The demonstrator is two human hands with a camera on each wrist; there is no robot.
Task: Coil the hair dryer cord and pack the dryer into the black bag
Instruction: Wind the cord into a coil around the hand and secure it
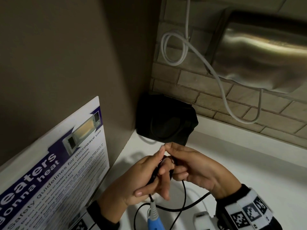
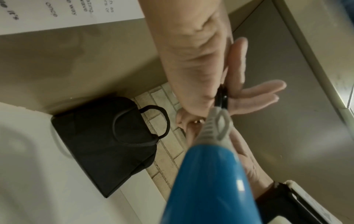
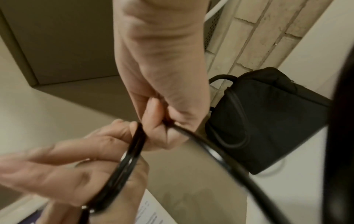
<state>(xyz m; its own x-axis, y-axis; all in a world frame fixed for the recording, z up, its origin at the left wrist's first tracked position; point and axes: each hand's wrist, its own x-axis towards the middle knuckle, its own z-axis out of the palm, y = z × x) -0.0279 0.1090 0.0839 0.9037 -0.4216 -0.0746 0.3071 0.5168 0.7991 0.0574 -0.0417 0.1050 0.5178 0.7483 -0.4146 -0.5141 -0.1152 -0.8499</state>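
Observation:
The blue hair dryer [image 1: 152, 219] hangs handle-up below my left hand [image 1: 146, 178], its grey strain relief just under my thumb. My left hand pinches a small coil of the black cord [image 3: 130, 163] between the thumb and nearly straight fingers. Close beside it, the curled fingers of my right hand [image 1: 199, 170] grip the cord. A slack loop of cord [image 1: 184, 190] trails down to the counter. The black bag [image 1: 166, 118] with its loop handles stands in the corner beyond both hands. In the left wrist view the dryer handle [image 2: 206, 181] fills the foreground, and the bag [image 2: 107, 136] is to the left.
The white countertop [image 1: 240, 160] runs to the right. A microwave safety poster [image 1: 58, 171] leans on the brown wall at the left. On the brick wall behind, a white cable [image 1: 174, 47] loops down beside a brushed-steel unit [image 1: 265, 47].

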